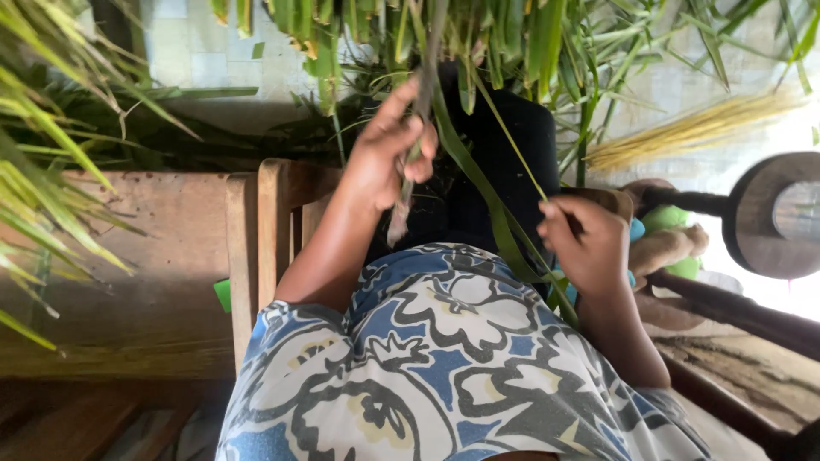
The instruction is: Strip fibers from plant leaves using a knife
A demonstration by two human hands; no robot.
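My left hand [391, 154] is raised and closed around a thick plant stalk [424, 94] that comes down from the leafy bunch above. A long green leaf [478, 183] peels off the stalk and runs down to the right. My right hand [589, 243] is closed on this leaf's lower part, over my lap, which is covered by a blue, white and black patterned cloth [427, 358]. A dark bag or cushion [504, 145] sits behind the stalk.
A wooden chair frame [256, 248] and plank surface [145, 282] lie to the left. Green palm-like leaves [51, 171] hang at left and top. A yellow straw broom [700, 128] lies at right, near a dark round wheel [773, 213] and green object [675, 230].
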